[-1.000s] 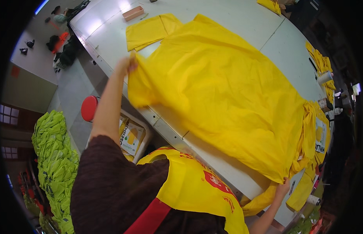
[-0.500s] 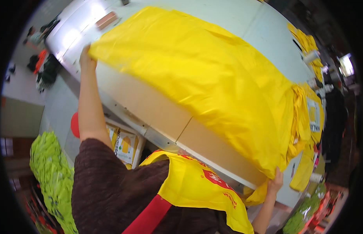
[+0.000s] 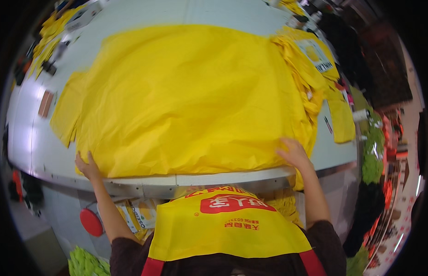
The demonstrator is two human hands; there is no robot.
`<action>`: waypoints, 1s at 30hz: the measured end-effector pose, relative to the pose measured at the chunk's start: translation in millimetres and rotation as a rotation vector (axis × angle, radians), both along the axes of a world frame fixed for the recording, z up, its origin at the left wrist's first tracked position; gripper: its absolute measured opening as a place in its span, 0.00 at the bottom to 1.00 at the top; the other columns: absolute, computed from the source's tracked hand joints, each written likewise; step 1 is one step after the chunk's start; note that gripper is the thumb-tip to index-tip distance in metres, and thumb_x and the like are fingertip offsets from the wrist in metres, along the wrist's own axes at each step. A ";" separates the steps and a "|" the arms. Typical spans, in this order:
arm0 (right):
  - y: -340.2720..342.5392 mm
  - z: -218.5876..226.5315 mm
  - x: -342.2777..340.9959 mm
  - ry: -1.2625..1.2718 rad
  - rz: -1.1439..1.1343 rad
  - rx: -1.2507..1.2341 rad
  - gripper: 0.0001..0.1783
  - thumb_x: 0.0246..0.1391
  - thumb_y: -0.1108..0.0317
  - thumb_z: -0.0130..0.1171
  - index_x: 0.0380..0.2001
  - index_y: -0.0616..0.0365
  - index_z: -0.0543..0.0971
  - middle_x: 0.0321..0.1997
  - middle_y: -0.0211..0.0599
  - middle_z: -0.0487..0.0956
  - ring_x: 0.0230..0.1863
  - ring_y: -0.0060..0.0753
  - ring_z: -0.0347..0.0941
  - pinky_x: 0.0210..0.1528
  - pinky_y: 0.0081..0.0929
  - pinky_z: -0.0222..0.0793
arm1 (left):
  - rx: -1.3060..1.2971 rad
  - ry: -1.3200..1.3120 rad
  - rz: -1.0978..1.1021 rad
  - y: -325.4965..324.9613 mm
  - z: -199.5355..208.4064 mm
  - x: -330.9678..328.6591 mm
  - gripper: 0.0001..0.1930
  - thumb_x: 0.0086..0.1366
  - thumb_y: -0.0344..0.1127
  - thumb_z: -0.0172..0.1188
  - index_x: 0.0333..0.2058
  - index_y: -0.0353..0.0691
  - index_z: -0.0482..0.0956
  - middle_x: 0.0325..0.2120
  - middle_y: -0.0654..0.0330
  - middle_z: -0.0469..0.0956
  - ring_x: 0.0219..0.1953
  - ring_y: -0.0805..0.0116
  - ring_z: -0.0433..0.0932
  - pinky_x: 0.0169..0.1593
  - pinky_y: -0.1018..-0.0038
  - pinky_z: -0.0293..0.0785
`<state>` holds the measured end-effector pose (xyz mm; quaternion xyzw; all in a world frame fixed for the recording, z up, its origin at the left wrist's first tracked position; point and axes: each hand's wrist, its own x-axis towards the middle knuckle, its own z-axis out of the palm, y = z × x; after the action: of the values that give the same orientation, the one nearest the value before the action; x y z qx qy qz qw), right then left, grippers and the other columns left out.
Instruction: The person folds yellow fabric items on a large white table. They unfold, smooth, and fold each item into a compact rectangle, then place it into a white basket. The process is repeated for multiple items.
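Note:
A large yellow raincoat (image 3: 186, 101) with a smooth, slightly shiny surface lies spread over the pale work table (image 3: 264, 177). One sleeve (image 3: 67, 110) sticks out at its left side. My left hand (image 3: 88, 168) rests at the raincoat's near left corner, thumb and fingers apart. On the near right part of the cloth is my right hand (image 3: 294, 154), its fingers stretched out flat and somewhat blurred. Bunched yellow folds (image 3: 306, 92) run along the right side. Beyond them sits a folded yellow packet (image 3: 317, 55) with a printed label.
A brown block (image 3: 45, 103) lies on the table's left. At the right are a folded yellow piece (image 3: 342, 120), a pen (image 3: 328, 124) and a white spool (image 3: 361, 115). Below the table edge stand a red stool (image 3: 91, 222) and a box of printed packets (image 3: 140, 214).
The raincoat, held stretched up by both hands before, now lies flatter along the near table edge. My left hand has come down and nearer; both hands have loosened. The view has turned.

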<state>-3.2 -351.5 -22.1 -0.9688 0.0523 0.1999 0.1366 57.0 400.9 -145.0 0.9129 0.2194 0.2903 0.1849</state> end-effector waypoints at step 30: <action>-240.4 -41.6 110.0 -1.090 -0.243 -0.204 0.20 0.51 0.54 0.57 0.36 0.62 0.74 0.31 0.50 0.77 0.40 0.52 0.73 0.41 0.40 0.67 | 0.121 0.684 -0.036 -177.4 -19.3 51.5 0.38 0.62 0.65 0.41 0.65 0.53 0.47 0.67 0.59 0.42 0.69 0.59 0.39 0.61 0.38 0.35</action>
<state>106.9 -591.9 -63.8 -0.9273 0.1043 -0.3524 0.0716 108.5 223.5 -164.4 0.9704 0.2349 -0.0234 0.0515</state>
